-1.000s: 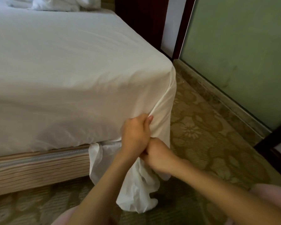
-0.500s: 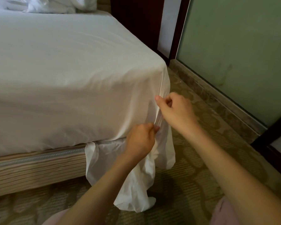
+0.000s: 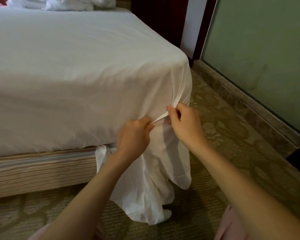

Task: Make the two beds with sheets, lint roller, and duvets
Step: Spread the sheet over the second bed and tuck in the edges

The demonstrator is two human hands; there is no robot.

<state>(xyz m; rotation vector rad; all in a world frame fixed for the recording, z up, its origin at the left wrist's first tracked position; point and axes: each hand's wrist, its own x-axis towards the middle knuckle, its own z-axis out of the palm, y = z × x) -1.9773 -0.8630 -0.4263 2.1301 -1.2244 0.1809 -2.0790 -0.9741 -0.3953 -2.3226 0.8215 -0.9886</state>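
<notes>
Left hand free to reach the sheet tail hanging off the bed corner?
Probably yes: the sheet tail hangs directly below the left hand, nothing between, but it must first release the fold it pinches.

The right hand (image 3: pixel 184 126) is no longer tucked low against the left hand (image 3: pixel 132 135). Within the last second it leaves that position and rises along the corner of the bed (image 3: pixel 42 170). It now sits slightly above and just right of the left hand, apart from it. The left hand is slightly higher on the side of the bed than before. A fold of the sheet (image 3: pixel 87 70), previously short and slack between the fingers, is now drawn into a taut strip (image 3: pixel 160 117) spanning both pinches. Creases over the corner now converge at the right hand's thumb and forefinger.
</notes>
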